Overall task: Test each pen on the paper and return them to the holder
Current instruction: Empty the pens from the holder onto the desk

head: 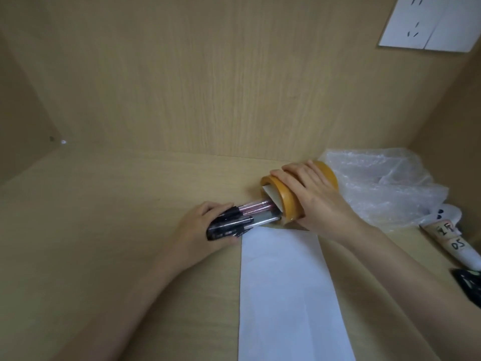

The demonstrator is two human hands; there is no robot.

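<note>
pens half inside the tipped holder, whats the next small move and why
Probably pull the pens clear of the holder with the left hand while the right hand steadies it: the holder lies on its side, the barrels sit in its mouth, and the paper looks unmarked, so testing seems not begun.

A round yellow holder (pixel 287 201) is tipped sideways and is gripped from above by the right hand (pixel 315 201). A bunch of pens (pixel 244 220) with black caps is held by the left hand (pixel 197 227), and their far ends are tucked into the holder's mouth. A long white paper (pixel 283 287) is laid on the wooden desk (pixel 104 230) just below. A clear plastic bag (pixel 382 188) is seen behind the holder.
</note>
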